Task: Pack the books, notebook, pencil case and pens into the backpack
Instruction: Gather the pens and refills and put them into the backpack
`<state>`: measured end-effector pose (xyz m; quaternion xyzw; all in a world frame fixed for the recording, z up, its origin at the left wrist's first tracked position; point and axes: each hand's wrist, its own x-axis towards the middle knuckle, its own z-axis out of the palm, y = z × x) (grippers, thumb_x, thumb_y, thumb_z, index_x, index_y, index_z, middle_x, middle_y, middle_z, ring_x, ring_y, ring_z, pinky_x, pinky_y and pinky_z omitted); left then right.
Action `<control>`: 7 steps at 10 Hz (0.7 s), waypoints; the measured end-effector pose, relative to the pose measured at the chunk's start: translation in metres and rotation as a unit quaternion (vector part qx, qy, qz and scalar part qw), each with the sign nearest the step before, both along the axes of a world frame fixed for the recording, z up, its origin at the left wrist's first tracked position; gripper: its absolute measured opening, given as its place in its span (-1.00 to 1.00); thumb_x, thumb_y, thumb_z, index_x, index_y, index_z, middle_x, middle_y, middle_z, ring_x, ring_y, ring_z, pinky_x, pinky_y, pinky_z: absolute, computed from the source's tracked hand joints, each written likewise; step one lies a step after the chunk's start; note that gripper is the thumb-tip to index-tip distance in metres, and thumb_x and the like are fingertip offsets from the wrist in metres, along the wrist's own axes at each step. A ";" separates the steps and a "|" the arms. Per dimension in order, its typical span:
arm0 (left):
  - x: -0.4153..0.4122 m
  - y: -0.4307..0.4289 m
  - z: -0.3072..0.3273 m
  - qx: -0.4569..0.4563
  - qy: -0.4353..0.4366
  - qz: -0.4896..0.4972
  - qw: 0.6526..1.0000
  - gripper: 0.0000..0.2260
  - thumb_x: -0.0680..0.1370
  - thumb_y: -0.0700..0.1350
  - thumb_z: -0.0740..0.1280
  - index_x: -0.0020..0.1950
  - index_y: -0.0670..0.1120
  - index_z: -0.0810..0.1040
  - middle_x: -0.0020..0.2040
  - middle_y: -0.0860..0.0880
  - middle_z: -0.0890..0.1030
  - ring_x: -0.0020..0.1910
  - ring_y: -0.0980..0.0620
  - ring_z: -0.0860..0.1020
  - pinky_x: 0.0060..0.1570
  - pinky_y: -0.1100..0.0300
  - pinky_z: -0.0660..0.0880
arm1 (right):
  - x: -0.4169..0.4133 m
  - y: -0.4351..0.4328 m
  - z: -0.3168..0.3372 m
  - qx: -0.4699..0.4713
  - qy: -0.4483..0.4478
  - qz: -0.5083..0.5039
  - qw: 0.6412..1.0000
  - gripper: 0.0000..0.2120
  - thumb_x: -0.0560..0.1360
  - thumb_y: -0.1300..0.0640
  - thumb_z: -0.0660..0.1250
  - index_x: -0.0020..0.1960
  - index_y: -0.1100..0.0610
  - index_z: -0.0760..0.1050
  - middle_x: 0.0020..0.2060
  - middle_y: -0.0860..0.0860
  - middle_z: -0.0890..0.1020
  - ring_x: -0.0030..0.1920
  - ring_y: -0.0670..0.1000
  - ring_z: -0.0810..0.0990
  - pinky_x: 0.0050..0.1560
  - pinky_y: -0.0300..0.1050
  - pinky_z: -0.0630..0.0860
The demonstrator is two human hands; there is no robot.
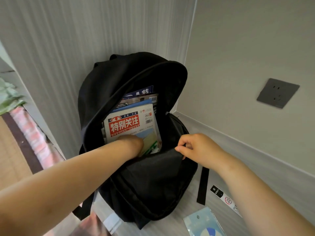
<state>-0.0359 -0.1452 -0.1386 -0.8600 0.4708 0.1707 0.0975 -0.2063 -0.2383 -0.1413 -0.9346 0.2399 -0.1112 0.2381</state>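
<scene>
A black backpack [148, 184] stands open on a pale desk, leaning into the wall corner. Inside stand several books; the front one is a white magazine with a red title block [129, 123], with blue and dark covers [141, 94] behind it. My left hand [131, 142] reaches into the main compartment in front of the magazine; its fingers are hidden inside the bag, so what they hold cannot be told. My right hand [196, 147] pinches the front edge of the backpack's opening and holds it open.
A pale blue packet [204, 222] and a black-and-white tag [223, 196] lie on the desk [185, 210] at the lower right. A clear plastic sleeve [109, 222] lies in front of the bag. A grey wall socket [277, 92] is at the right. A bed [17, 142] is at the left.
</scene>
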 end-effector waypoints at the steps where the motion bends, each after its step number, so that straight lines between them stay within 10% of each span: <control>1: 0.006 0.003 -0.005 -0.026 -0.004 -0.008 1.000 -0.72 0.58 -0.19 0.10 0.23 -0.23 0.44 0.26 -0.19 0.49 0.23 -0.13 0.47 0.15 0.12 0.41 | 0.001 0.001 0.001 0.006 0.007 0.001 1.000 -0.67 0.48 0.09 0.27 -0.42 -0.13 0.32 -0.58 -0.19 0.50 -0.49 -0.40 0.46 -0.37 -0.57 0.33; 4: 0.020 0.012 -0.008 -0.146 0.018 0.050 0.988 -0.84 0.52 -0.11 0.28 0.01 -0.16 0.55 -0.14 -0.06 0.48 -0.15 -0.01 0.46 -0.17 0.21 0.37 | 0.009 0.006 0.012 -0.023 0.039 0.023 0.999 -0.69 0.49 0.02 0.24 -0.41 -0.13 0.32 -0.53 -0.19 0.50 -0.50 -0.38 0.45 -0.49 -0.43 0.23; 7: 0.018 0.017 -0.014 -0.174 -0.011 0.059 0.983 -0.81 0.54 -0.10 0.22 0.07 -0.16 0.49 -0.07 -0.10 0.47 -0.02 -0.07 0.48 -0.12 0.21 0.34 | 0.009 0.005 0.009 -0.006 0.043 0.010 0.999 -0.71 0.49 0.04 0.25 -0.40 -0.13 0.34 -0.50 -0.19 0.52 -0.50 -0.38 0.45 -0.45 -0.53 0.35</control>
